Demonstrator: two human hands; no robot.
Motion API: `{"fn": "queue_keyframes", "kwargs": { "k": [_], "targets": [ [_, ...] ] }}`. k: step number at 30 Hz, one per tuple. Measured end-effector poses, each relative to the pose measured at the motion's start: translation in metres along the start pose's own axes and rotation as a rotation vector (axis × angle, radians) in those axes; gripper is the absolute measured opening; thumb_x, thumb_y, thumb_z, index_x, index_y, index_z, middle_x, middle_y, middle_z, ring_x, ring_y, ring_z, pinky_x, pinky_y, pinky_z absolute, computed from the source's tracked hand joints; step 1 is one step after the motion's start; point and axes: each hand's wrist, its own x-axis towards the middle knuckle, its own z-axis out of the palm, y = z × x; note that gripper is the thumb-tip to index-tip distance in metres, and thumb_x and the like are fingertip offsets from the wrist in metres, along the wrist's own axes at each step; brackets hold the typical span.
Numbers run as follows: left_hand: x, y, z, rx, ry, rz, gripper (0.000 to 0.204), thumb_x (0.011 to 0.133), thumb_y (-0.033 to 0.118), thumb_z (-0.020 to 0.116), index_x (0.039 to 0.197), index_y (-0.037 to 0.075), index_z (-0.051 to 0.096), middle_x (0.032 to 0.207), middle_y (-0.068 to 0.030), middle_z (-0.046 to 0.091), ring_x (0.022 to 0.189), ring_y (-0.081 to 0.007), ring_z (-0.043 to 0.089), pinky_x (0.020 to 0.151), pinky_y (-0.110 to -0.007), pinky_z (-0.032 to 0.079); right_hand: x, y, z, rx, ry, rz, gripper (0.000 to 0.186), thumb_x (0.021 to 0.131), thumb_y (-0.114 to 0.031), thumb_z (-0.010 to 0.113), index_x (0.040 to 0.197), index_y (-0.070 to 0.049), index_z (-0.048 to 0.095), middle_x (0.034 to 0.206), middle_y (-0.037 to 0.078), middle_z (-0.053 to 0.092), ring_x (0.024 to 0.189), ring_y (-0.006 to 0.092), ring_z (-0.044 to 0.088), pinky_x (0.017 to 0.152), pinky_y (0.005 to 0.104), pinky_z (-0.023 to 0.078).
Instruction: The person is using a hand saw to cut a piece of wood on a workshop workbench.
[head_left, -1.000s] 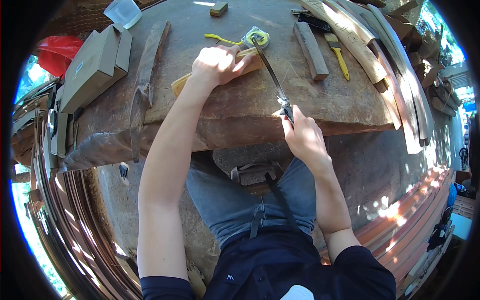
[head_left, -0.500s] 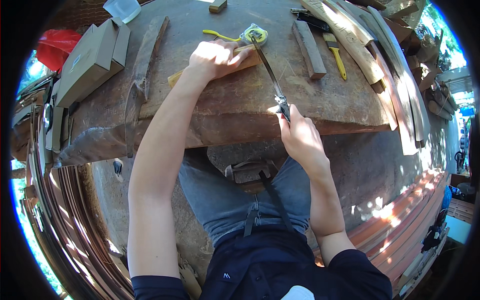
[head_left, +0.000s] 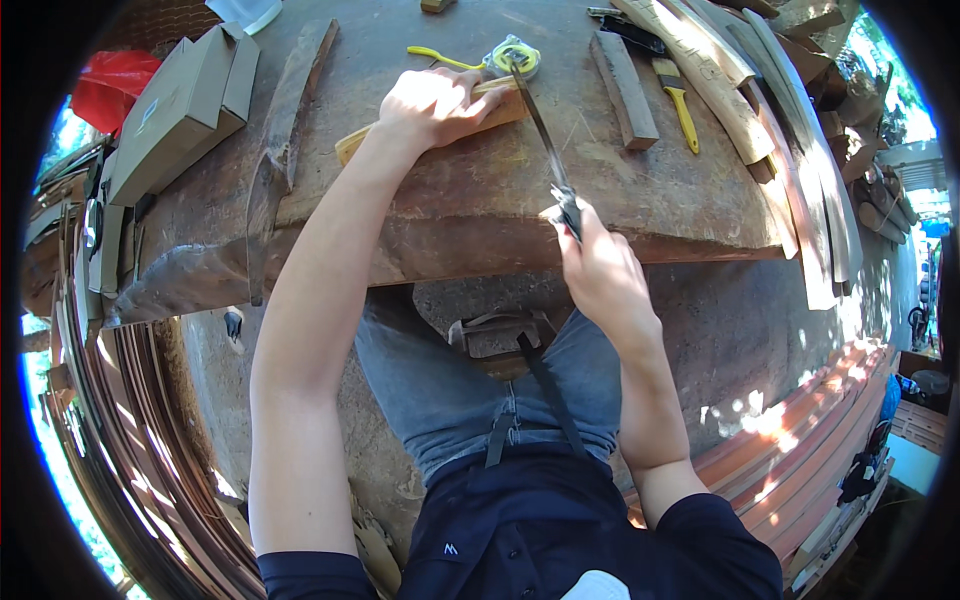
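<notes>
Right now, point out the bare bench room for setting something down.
Bare bench shows between the dark board and left hand, and between the short plank, paintbrush and its front edge. Crowded: around the tape measure, wood piece and bladed tool, and right, under long curved wood.

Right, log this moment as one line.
left hand: holding wooden block; right hand: gripping bladed tool; blade: at block's right end; beyond block: tape measure

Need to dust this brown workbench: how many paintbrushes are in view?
1: the yellow-handled paintbrush lies on the brown workbench, right of the grey-brown rectangular wooden block. Others may be hidden.
</notes>
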Motion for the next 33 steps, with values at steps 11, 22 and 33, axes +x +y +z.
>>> {"fn": "queue_keyframes", "kwargs": {
  "k": [11, 22, 33],
  "targets": [
    [0.001, 0.018, -0.007, -0.007, 0.099, 0.000, 0.052, 0.107, 0.056, 0.053, 0.132, 0.014, 0.070, 0.112, -0.0171, 0.078, 0.099, -0.0316, 0.077, 0.085, -0.043, 0.062, 0.056, -0.001, -0.003, 0.037, -0.109, 0.100, 0.032, 0.109, -0.031, 0.055, 0.115, 0.000, 0.060, 0.089, 0.031, 0.071, 0.093, 0.0541, 0.070, 0.084, 0.0598, 0.055],
    [0.000, 0.030, -0.022, -0.045, 0.021, -0.061, 0.056, 0.104, 0.059, 0.056, 0.129, 0.011, 0.072, 0.109, -0.0177, 0.079, 0.098, -0.0314, 0.077, 0.082, -0.042, 0.063, 0.008, 0.010, -0.005, 0.068, 0.013, 0.034, 0.028, 0.108, -0.031, 0.056, 0.112, -0.003, 0.059, 0.084, 0.027, 0.071, 0.088, 0.0499, 0.070, 0.079, 0.0606, 0.054],
    [-0.008, 0.023, -0.004, 0.049, 0.345, 0.043, 0.052, 0.101, 0.058, 0.062, 0.119, 0.011, 0.076, 0.087, -0.0145, 0.079, 0.080, -0.0269, 0.078, 0.074, -0.038, 0.063, 0.025, -0.004, -0.005, 0.048, -0.133, 0.147, 0.026, 0.107, -0.026, 0.057, 0.110, 0.000, 0.058, 0.087, 0.031, 0.072, 0.089, 0.0539, 0.070, 0.082, 0.0623, 0.054]
  ]
}}
